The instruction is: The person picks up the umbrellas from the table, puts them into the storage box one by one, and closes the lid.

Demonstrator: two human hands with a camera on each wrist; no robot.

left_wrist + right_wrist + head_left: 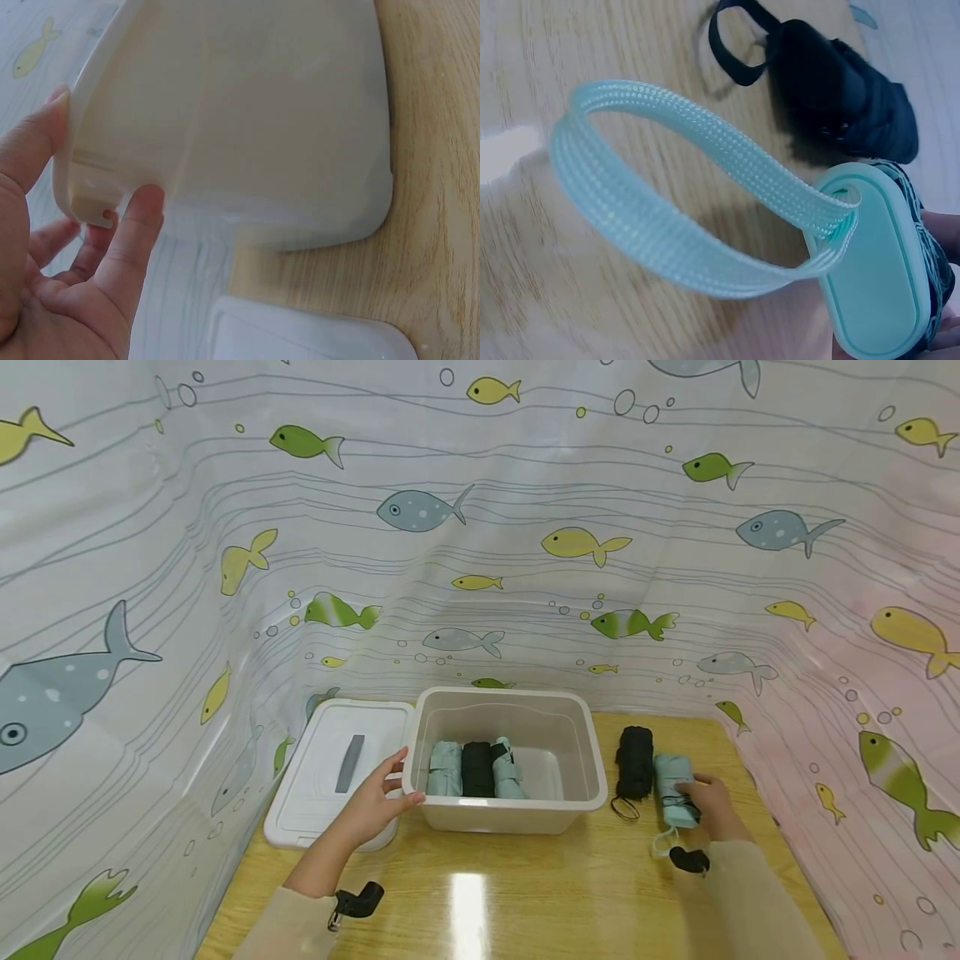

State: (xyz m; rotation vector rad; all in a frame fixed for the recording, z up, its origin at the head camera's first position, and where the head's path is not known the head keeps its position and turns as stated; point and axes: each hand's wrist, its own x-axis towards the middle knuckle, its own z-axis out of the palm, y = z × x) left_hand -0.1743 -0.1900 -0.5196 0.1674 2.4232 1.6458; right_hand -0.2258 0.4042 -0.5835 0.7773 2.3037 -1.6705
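My left hand grips the left rim of a white plastic storage box. In the left wrist view the thumb presses the rim and the fingers reach beneath it along the side wall. Inside the box, toward the left, a light-green folded umbrella, a black one and another light-green one lie side by side. My right hand holds a mint-green folded umbrella at the right. Its flat handle end and looped wrist strap face the right wrist camera.
Just left of the held umbrella lies a black folded umbrella with a strap loop. A white lid with a grey handle rests left of the box. The wooden table is bordered behind and at the sides by a fish-patterned sheet.
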